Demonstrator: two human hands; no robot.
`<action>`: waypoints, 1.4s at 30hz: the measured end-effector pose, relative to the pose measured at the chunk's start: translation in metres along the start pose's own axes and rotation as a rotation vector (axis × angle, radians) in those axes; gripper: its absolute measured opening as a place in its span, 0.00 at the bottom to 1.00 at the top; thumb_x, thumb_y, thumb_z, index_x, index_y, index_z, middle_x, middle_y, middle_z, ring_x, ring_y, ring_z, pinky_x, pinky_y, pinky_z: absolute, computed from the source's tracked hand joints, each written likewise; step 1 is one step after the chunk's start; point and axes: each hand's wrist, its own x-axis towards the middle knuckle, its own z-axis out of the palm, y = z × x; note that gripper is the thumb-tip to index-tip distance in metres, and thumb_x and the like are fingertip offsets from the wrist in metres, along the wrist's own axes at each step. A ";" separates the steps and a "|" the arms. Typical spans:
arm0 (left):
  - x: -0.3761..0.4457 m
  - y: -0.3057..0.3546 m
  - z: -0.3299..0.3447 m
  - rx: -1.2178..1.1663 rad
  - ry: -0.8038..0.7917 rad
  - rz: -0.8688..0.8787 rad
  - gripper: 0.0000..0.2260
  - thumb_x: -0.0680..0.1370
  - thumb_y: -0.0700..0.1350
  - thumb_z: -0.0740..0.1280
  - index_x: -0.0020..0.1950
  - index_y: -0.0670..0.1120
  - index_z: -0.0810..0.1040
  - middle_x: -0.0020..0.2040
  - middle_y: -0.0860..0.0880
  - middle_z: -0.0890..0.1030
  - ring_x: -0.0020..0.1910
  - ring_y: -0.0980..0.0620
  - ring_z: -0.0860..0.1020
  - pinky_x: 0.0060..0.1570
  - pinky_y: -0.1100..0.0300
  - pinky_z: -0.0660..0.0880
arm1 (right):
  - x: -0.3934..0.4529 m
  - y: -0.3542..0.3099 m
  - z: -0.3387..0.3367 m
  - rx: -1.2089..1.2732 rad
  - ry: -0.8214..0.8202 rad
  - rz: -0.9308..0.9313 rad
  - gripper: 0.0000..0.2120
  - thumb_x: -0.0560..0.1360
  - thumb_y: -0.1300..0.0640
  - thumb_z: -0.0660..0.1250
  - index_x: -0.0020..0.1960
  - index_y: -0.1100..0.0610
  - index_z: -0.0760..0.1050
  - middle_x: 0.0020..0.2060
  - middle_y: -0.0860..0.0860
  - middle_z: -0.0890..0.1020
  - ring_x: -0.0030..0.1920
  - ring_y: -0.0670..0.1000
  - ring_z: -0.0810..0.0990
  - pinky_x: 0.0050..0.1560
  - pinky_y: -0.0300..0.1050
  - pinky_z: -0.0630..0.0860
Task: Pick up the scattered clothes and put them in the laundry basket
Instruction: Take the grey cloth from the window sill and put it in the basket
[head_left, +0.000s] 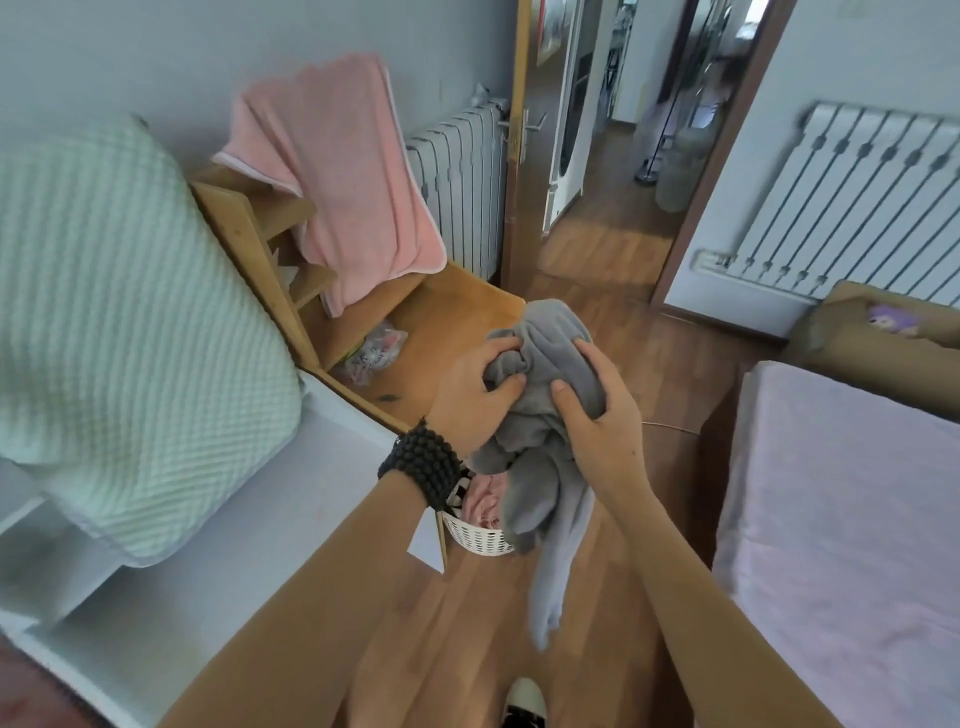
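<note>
A grey garment (545, 467) is bunched between both hands, its long end dangling down toward the floor. My left hand (470, 392), with a black bead bracelet at the wrist, grips the bunch from the left. My right hand (597, 410) grips it from the right. Directly below the hands stands the white perforated laundry basket (475, 535) on the wooden floor, mostly hidden by the garment and my left arm. A pink piece of clothing (483, 501) lies inside the basket.
A pink towel (337, 171) hangs over a wooden desk (441, 317) at the left, and a pale green blanket (114, 322) lies on white furniture. A bed with a lilac cover (841, 519) is at the right. An open doorway (623, 156) lies ahead, radiators on both sides.
</note>
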 end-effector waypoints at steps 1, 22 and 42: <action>0.014 -0.003 0.005 0.003 0.014 -0.011 0.17 0.78 0.40 0.68 0.67 0.46 0.76 0.63 0.52 0.79 0.62 0.54 0.77 0.68 0.53 0.73 | 0.014 0.008 0.000 0.002 -0.007 -0.001 0.24 0.82 0.57 0.69 0.76 0.53 0.71 0.71 0.46 0.78 0.72 0.45 0.75 0.75 0.51 0.72; 0.222 -0.114 0.069 0.202 0.048 -0.204 0.18 0.78 0.42 0.69 0.68 0.48 0.76 0.63 0.52 0.77 0.57 0.56 0.74 0.58 0.76 0.67 | 0.228 0.160 0.027 -0.012 -0.167 0.091 0.18 0.77 0.62 0.72 0.61 0.49 0.71 0.55 0.50 0.79 0.56 0.53 0.81 0.58 0.55 0.81; 0.191 -0.270 0.201 0.116 -0.050 -0.965 0.22 0.79 0.36 0.64 0.73 0.45 0.70 0.74 0.44 0.70 0.71 0.45 0.71 0.56 0.63 0.69 | 0.252 0.408 0.045 -0.255 -0.953 0.417 0.20 0.80 0.56 0.68 0.72 0.54 0.75 0.69 0.52 0.80 0.70 0.51 0.77 0.71 0.49 0.75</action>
